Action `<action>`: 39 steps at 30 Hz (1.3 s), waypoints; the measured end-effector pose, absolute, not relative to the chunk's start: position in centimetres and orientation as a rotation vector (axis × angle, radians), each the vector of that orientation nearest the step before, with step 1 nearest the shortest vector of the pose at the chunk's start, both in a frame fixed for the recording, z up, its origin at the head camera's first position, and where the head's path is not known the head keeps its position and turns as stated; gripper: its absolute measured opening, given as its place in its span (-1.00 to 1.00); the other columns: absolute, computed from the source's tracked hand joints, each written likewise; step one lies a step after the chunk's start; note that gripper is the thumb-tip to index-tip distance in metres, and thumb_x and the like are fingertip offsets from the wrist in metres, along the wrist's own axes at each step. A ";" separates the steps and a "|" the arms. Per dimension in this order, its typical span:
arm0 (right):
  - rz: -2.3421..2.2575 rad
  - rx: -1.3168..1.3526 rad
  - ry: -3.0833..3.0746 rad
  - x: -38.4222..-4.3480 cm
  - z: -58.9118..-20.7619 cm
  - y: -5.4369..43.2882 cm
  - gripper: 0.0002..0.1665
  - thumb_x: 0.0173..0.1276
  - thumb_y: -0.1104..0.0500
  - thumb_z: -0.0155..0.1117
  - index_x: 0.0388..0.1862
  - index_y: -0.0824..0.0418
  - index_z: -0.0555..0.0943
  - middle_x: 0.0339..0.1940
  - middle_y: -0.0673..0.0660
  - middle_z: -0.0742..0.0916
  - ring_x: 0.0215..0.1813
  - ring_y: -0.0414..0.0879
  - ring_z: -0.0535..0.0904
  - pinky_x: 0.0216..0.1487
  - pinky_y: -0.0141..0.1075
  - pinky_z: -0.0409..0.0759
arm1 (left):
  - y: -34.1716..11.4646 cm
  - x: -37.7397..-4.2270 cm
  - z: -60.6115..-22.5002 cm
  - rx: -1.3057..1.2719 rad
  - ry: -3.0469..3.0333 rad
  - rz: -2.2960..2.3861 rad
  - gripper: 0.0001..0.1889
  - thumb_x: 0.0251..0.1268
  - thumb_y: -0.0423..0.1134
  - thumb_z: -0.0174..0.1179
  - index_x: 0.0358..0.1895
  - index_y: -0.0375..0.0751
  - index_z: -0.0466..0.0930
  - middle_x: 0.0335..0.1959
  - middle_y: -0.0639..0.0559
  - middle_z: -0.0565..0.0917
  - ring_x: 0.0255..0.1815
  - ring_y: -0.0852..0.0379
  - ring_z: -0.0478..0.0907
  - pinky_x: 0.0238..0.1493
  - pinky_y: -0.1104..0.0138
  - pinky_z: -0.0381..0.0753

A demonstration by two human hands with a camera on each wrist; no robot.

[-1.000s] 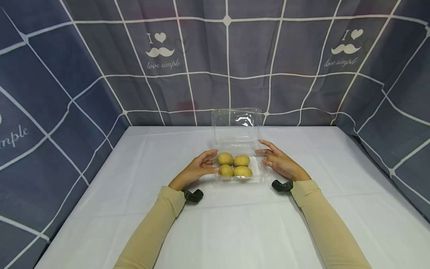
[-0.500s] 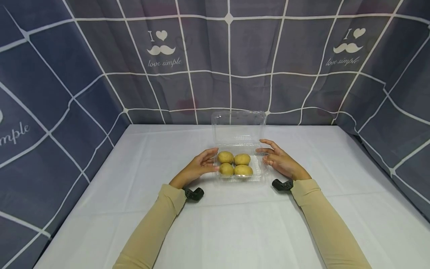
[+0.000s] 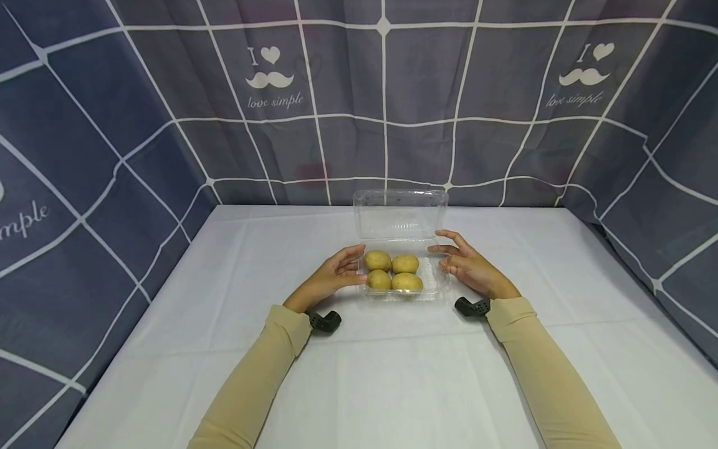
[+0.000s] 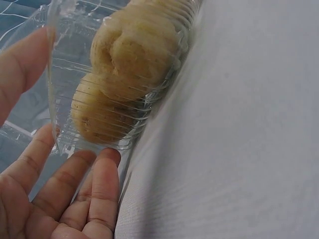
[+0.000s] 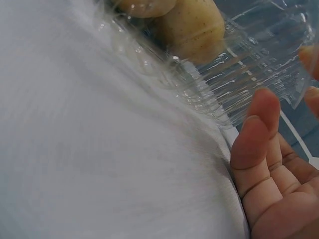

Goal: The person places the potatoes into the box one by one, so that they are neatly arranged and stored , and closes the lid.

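A clear plastic clamshell container sits on the white-covered table with its lid raised at the back. Several potatoes lie in its base, grouped toward the left side; room shows inside at the right. My left hand is at the left wall, thumb near the front left corner. In the left wrist view, left fingers rest against or close to the ribbed wall. Beside the right wall is my right hand, fingers loosely bent. The right wrist view has right fingertips by that wall; contact is unclear.
A white cloth covers the table. Dark grey checked curtains stand behind the table and along both sides. Black wrist devices sit at both cuffs.
The container's lid has tilted, its upper edge now lower and further right in the head view. Both hands and the potatoes hold nearly the same places; the head view has shifted slightly.
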State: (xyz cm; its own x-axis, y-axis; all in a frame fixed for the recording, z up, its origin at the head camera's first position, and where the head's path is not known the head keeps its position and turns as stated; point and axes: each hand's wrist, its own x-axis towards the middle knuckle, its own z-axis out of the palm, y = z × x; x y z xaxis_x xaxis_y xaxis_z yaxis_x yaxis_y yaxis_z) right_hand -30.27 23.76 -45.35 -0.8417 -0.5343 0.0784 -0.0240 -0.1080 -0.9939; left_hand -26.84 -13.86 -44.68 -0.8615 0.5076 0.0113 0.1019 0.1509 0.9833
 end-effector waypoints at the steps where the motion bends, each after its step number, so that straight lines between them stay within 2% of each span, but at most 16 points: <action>1: -2.017 -0.615 1.816 -30.3 -45.4 23.8 -0.30 0.67 0.47 0.05 0.57 -0.14 0.34 0.38 0.13 0.54 -0.03 -0.23 0.57 -0.01 -0.46 0.58 | -13.8 -26.9 -44.7 0.588 2.111 1.762 -0.18 0.54 -0.41 0.29 0.75 -0.24 0.10 0.76 -0.20 0.16 0.68 -0.26 0.21 0.67 -0.09 0.25; 10: -2.071 -0.628 1.773 -30.1 -45.2 23.7 -0.31 0.66 0.45 0.12 0.54 -0.18 0.37 0.40 0.13 0.55 -0.02 -0.24 0.59 0.03 -0.43 0.59 | -13.7 -26.8 -44.4 0.580 2.122 1.764 -0.17 0.52 -0.42 0.30 0.74 -0.23 0.12 0.74 -0.21 0.18 0.66 -0.27 0.24 0.65 -0.08 0.27; 17: -2.121 -0.651 1.730 -30.0 -45.4 23.9 -0.31 0.66 0.43 0.16 0.56 -0.16 0.38 0.43 0.06 0.54 -0.06 -0.26 0.61 0.04 -0.42 0.60 | -13.5 -26.9 -44.5 0.557 2.049 1.861 -0.12 0.46 -0.51 0.31 0.73 -0.28 0.02 0.73 -0.34 0.17 0.66 -0.33 0.24 0.62 -0.10 0.33; 19: -2.138 -0.662 1.718 -30.0 -45.6 23.9 -0.30 0.64 0.45 0.16 0.55 -0.15 0.39 0.43 0.06 0.54 -0.08 -0.27 0.62 0.03 -0.41 0.60 | -13.4 -26.9 -44.5 0.545 2.034 1.886 -0.06 0.43 -0.51 0.32 0.73 -0.23 -0.05 0.73 -0.34 0.16 0.66 -0.34 0.24 0.61 -0.10 0.35; 24: -2.168 -0.662 1.700 -29.9 -45.7 23.9 -0.26 0.60 0.55 0.09 0.47 -0.18 0.43 0.41 0.06 0.57 -0.07 -0.27 0.63 0.02 -0.41 0.61 | -13.4 -26.8 -44.3 0.565 2.052 1.904 0.16 0.41 -0.52 0.34 0.80 0.10 -0.31 0.73 -0.31 0.16 0.63 -0.35 0.29 0.57 -0.16 0.39; 28: -2.184 -0.669 1.679 -29.8 -45.6 23.9 -0.28 0.60 0.55 0.09 0.47 -0.15 0.45 0.42 0.06 0.58 0.00 -0.23 0.62 0.03 -0.40 0.62 | -13.3 -26.7 -44.0 0.637 2.037 1.932 0.24 0.38 -0.58 0.32 0.81 0.16 -0.41 0.72 -0.40 0.14 0.60 -0.44 0.31 0.58 -0.21 0.34; 33: -2.208 -0.669 1.656 -29.8 -45.6 23.8 -0.38 0.61 0.46 0.20 0.46 -0.07 0.47 0.43 0.09 0.59 0.03 -0.20 0.58 0.06 -0.39 0.62 | -13.4 -26.6 -43.7 0.671 2.042 1.921 0.20 0.38 -0.59 0.30 0.82 0.09 -0.34 0.71 -0.44 0.13 0.59 -0.47 0.30 0.58 -0.23 0.33; 39: -2.246 -0.644 1.613 -29.8 -45.8 23.7 -0.57 0.56 0.44 0.30 0.23 0.03 0.55 0.37 0.06 0.65 0.00 -0.21 0.60 0.07 -0.39 0.65 | -13.5 -26.5 -43.7 0.653 2.059 1.906 0.08 0.39 -0.54 0.32 0.80 -0.01 -0.15 0.71 -0.43 0.14 0.61 -0.45 0.28 0.55 -0.22 0.40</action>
